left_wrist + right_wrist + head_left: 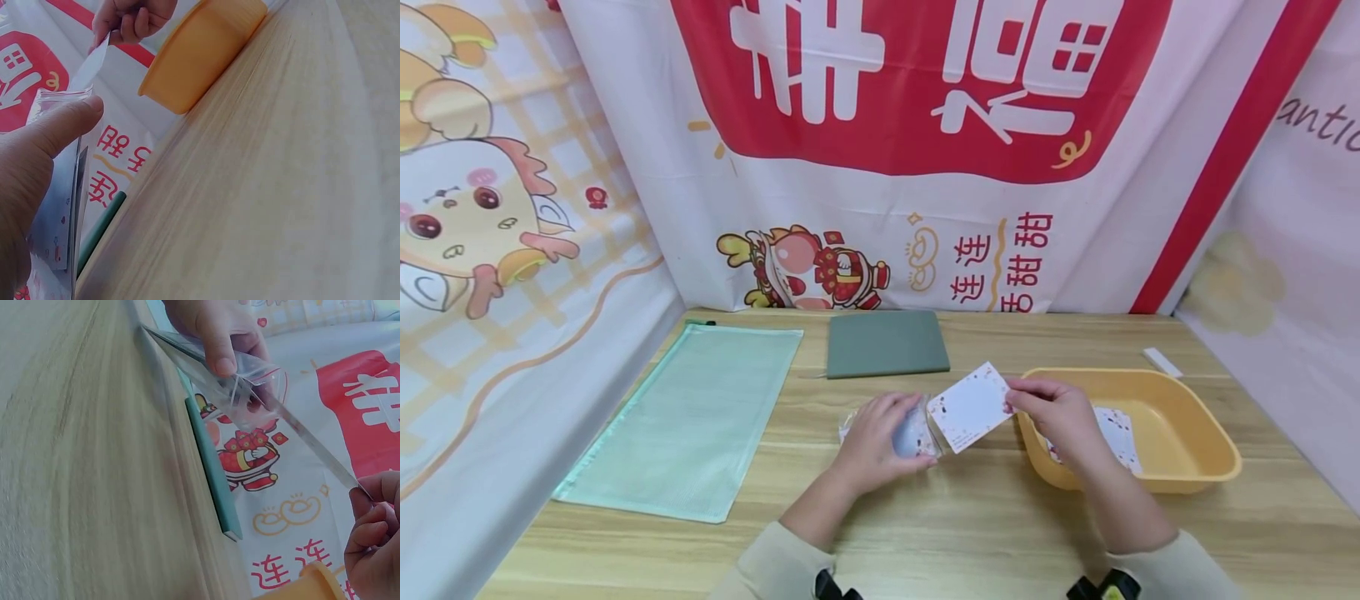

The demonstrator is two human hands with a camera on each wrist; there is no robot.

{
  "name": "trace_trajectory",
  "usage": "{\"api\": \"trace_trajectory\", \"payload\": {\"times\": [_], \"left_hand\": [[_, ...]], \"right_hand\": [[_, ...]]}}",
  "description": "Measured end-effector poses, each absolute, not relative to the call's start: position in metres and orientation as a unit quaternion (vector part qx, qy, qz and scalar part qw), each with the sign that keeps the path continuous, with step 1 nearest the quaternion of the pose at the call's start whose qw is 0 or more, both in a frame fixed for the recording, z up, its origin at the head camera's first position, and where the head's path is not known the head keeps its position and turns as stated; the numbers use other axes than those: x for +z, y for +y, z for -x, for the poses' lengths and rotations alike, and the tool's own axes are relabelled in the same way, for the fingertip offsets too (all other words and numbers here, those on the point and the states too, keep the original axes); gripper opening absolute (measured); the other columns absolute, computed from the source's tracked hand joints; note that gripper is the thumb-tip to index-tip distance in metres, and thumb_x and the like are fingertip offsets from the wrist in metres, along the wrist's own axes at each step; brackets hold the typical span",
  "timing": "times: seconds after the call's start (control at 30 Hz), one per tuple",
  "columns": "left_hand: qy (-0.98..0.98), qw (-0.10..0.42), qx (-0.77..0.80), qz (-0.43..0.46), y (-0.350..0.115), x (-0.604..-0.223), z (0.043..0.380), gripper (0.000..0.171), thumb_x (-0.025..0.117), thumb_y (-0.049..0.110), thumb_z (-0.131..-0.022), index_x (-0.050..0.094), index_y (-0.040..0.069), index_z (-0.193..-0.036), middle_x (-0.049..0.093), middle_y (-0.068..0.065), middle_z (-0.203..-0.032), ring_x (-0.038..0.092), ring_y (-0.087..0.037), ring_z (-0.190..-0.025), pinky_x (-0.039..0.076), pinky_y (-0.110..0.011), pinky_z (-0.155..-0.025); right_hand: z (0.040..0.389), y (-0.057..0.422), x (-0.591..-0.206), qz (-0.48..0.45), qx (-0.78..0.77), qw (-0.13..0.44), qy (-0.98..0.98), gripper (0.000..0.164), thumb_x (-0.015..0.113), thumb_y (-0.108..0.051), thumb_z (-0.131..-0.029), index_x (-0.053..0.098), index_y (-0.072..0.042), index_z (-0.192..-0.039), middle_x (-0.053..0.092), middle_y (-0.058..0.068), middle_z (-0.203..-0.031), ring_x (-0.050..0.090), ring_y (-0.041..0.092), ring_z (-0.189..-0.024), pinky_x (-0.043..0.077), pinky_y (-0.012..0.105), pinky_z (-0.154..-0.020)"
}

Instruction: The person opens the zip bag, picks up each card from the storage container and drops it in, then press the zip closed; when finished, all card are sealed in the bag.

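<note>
My left hand (pixel 880 437) grips a clear plastic bag (pixel 247 394) with printed cards (pixel 55 219) inside it, thumb on one face. The bag's mouth points toward my right hand (pixel 1063 417). That hand pinches a white card (pixel 972 407) with small printed figures along its edges by its right corner. The card's other end is right at the bag's mouth in the right wrist view. Behind my right forearm, more printed cards (pixel 1118 437) lie in the yellow plastic basin (pixel 1187 417).
A dark green notebook (pixel 887 343) lies at the back of the wooden table (pixel 985 533). On the left is a mint-green zip pouch (pixel 692 417), lying flat. A small white strip (pixel 1162 362) sits behind the basin. Printed cloths (pixel 880 200) hang around the table.
</note>
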State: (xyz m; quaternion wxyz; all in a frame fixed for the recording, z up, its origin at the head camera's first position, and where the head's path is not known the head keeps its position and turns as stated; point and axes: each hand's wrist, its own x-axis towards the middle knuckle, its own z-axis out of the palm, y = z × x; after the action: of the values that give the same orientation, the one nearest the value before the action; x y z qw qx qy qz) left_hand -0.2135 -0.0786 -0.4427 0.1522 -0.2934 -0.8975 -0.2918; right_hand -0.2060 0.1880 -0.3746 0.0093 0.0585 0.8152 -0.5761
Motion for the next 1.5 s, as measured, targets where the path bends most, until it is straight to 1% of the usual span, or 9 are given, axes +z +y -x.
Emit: {"api": "trace_trajectory", "payload": {"times": [0.13,0.4,0.57,0.67,0.93,1.1,1.23,1.33,1.5], "left_hand": [[-0.901,0.147,-0.289,0.289,-0.079,-0.443,0.213,0.085,0.082,0.049,-0.072,0.05,0.013,-0.143,0.056,-0.007,-0.135,0.052,-0.024,-0.125,0.045,-0.047,-0.105],[-0.903,0.129,-0.301,0.279,-0.078,-0.442,0.214,0.086,0.081,0.049,-0.072,0.05,0.012,-0.142,0.055,-0.007,-0.136,0.052,-0.026,-0.125,0.043,-0.048,-0.106],[-0.902,0.134,-0.298,0.282,-0.078,-0.442,0.214,0.087,0.083,0.048,-0.07,0.05,0.011,-0.142,0.056,-0.008,-0.135,0.053,-0.026,-0.125,0.044,-0.048,-0.105],[-0.903,0.13,-0.301,0.277,-0.078,-0.441,0.214,0.088,0.083,0.048,-0.07,0.049,0.012,-0.143,0.056,-0.008,-0.136,0.053,-0.027,-0.125,0.043,-0.048,-0.106],[-0.906,0.121,-0.307,0.264,-0.078,-0.44,0.214,0.087,0.081,0.05,-0.073,0.047,0.012,-0.144,0.055,-0.008,-0.138,0.052,-0.026,-0.125,0.043,-0.048,-0.106],[-0.905,0.121,-0.313,0.262,-0.078,-0.441,0.214,0.086,0.081,0.048,-0.073,0.048,0.011,-0.144,0.055,-0.008,-0.137,0.052,-0.026,-0.124,0.043,-0.049,-0.106],[-0.903,0.124,-0.317,0.263,-0.077,-0.442,0.214,0.085,0.081,0.047,-0.073,0.049,0.012,-0.143,0.055,-0.008,-0.137,0.052,-0.025,-0.124,0.043,-0.049,-0.106],[-0.902,0.128,-0.315,0.265,-0.077,-0.443,0.215,0.084,0.081,0.047,-0.074,0.049,0.013,-0.143,0.055,-0.007,-0.137,0.052,-0.025,-0.125,0.043,-0.048,-0.106],[-0.902,0.132,-0.312,0.268,-0.078,-0.443,0.214,0.084,0.081,0.048,-0.073,0.049,0.014,-0.143,0.056,-0.007,-0.136,0.052,-0.024,-0.124,0.043,-0.047,-0.106]], "right_hand": [[0.209,0.182,-0.377,-0.086,-0.602,0.037,0.793,0.041,0.069,-0.025,-0.091,0.065,-0.005,-0.126,0.06,-0.012,-0.081,0.039,0.007,-0.057,0.034,0.019,-0.05],[0.208,0.172,-0.379,-0.105,-0.589,0.031,0.801,0.041,0.068,-0.029,-0.091,0.066,-0.008,-0.127,0.062,0.0,-0.117,0.05,0.011,-0.094,0.046,0.02,-0.076],[0.205,0.163,-0.382,-0.093,-0.6,-0.003,0.795,0.039,0.071,-0.022,-0.09,0.068,-0.002,-0.122,0.07,-0.001,-0.109,0.054,0.004,-0.086,0.048,0.017,-0.072],[0.203,0.158,-0.384,-0.097,-0.595,-0.01,0.798,0.036,0.071,-0.024,-0.089,0.07,-0.004,-0.12,0.071,-0.001,-0.105,0.054,0.006,-0.082,0.046,0.019,-0.067],[0.197,0.146,-0.394,-0.095,-0.603,-0.016,0.792,0.034,0.071,-0.021,-0.089,0.07,-0.002,-0.117,0.061,-0.008,-0.078,0.048,0.008,-0.067,0.042,0.02,-0.055],[0.195,0.146,-0.401,-0.068,-0.613,0.011,0.787,0.036,0.071,-0.02,-0.089,0.068,-0.002,-0.12,0.06,-0.006,-0.077,0.046,0.008,-0.063,0.039,0.02,-0.052],[0.194,0.152,-0.402,-0.032,-0.591,0.028,0.806,0.035,0.068,-0.026,-0.092,0.069,-0.007,-0.121,0.071,0.002,-0.097,0.055,0.008,-0.077,0.046,0.019,-0.063],[0.195,0.157,-0.399,0.008,-0.561,0.035,0.827,0.034,0.066,-0.027,-0.094,0.069,-0.009,-0.122,0.07,0.008,-0.12,0.057,0.009,-0.094,0.049,0.02,-0.073],[0.199,0.16,-0.402,0.055,-0.543,0.048,0.836,0.031,0.066,-0.023,-0.093,0.07,-0.008,-0.12,0.068,0.012,-0.124,0.06,0.014,-0.098,0.051,0.019,-0.073]]}}
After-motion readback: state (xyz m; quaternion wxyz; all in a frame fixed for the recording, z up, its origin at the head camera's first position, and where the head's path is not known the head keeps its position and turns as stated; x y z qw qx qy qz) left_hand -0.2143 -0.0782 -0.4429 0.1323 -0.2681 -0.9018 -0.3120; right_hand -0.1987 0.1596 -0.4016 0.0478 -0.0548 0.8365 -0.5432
